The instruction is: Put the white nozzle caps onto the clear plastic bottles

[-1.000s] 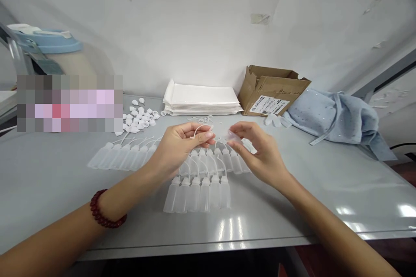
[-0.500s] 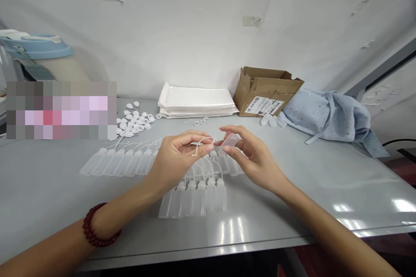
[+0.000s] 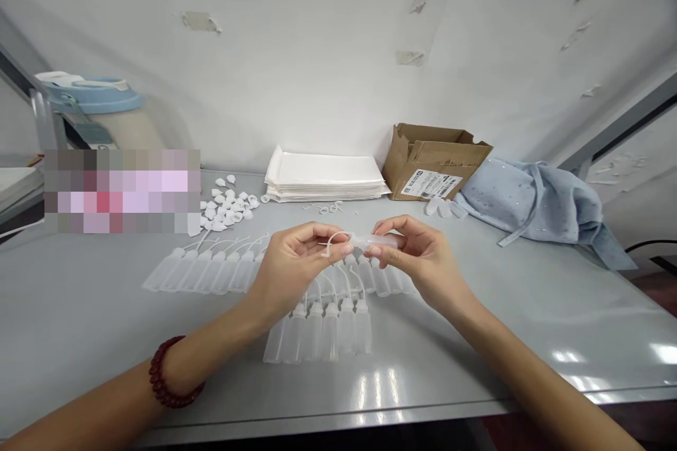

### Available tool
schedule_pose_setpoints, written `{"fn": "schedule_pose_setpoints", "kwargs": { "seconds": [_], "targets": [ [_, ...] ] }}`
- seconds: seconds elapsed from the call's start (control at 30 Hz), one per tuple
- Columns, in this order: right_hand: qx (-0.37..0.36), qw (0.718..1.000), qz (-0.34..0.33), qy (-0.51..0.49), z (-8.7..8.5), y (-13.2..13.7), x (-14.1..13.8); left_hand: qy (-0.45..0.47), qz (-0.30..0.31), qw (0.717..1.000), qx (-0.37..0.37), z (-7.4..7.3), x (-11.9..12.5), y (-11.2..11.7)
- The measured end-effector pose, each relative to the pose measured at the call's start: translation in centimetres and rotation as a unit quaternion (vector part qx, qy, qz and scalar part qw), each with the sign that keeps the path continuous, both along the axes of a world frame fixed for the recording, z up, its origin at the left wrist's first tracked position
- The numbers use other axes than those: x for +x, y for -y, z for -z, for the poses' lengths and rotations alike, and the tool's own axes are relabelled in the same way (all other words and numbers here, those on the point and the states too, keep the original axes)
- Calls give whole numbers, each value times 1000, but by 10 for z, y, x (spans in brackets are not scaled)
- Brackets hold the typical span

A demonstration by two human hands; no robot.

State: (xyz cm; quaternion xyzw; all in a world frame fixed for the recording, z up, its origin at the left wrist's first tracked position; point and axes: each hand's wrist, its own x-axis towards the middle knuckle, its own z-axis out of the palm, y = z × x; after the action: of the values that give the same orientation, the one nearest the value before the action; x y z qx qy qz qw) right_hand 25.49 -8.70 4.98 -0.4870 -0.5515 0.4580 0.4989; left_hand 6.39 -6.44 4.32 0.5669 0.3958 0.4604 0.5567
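Note:
My right hand (image 3: 423,257) is closed on a small translucent plastic bottle (image 3: 381,241) held sideways, its neck towards the left. With thumb and fingers my left hand (image 3: 296,264) pinches a white cap with a thin curved strap (image 3: 334,238) against the bottle's neck. Whether the cap is fully seated is hidden by the fingertips. Under and in front of the hands lies a row of similar bottles with straps (image 3: 320,331). Another row of bottles (image 3: 204,273) extends to the left, partly behind my left hand.
A pile of white pointed caps (image 3: 227,208) lies at the back left. Behind are a stack of white padded envelopes (image 3: 328,173), a cardboard box (image 3: 428,169) and blue fabric (image 3: 529,201). Some thin white rings (image 3: 331,208) lie before the envelopes. A blue-lidded cup (image 3: 106,102) stands left.
My right hand has turned the bottle level and brought its neck against the cap in my left hand. The view has shifted slightly.

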Motion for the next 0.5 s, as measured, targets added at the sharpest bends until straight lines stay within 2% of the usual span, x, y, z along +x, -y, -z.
{"fn": "schedule_pose_setpoints", "kwargs": {
  "seconds": [0.13,0.27,0.37,0.5],
  "targets": [
    [-12,999,-7,-41,-1,5,-8,-22,5,1000,16,-3,-1,1],
    [26,996,9,-89,1,8,-15,-34,4,999,19,-4,-2,2],
    [43,995,30,-81,4,10,-20,-37,-6,999,21,-3,-2,2],
    [14,996,16,-84,5,12,-22,-62,-7,997,36,-4,-2,3]
  ]
}}
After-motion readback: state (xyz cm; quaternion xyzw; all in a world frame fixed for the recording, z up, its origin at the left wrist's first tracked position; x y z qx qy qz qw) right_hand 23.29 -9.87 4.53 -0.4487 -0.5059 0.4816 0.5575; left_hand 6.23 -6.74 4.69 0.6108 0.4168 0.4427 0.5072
